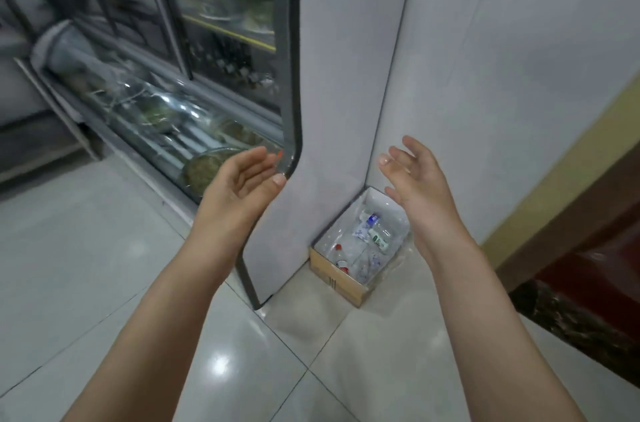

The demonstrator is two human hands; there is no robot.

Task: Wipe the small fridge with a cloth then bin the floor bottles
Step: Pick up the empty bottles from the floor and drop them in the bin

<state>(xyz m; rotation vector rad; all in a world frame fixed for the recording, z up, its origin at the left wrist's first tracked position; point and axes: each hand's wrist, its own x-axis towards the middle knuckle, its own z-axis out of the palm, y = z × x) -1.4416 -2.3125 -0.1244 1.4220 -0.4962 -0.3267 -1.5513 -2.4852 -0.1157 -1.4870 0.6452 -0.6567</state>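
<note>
Glossy pale floor tiles (pixel 242 352) are shining with a bright glare underfoot. Two bare forearms are reaching out. The left hand (pixel 242 176) and right hand (pixel 415 176) are hovering with palms facing each other and fingers loosely spread, gripping nothing. Beyond them a cardboard box (pixel 341 279) is sitting on the floor in the corner between the fridge's grey side panel (pixel 332 92) and the white wall (pixel 502 75). It's lined with clear plastic, and the plastic bottles (pixel 367 238) are lying inside. Further left, a glass-door fridge (pixel 225 23) is standing over a curved glass chiller case (pixel 145 106) of food bowls.
</note>
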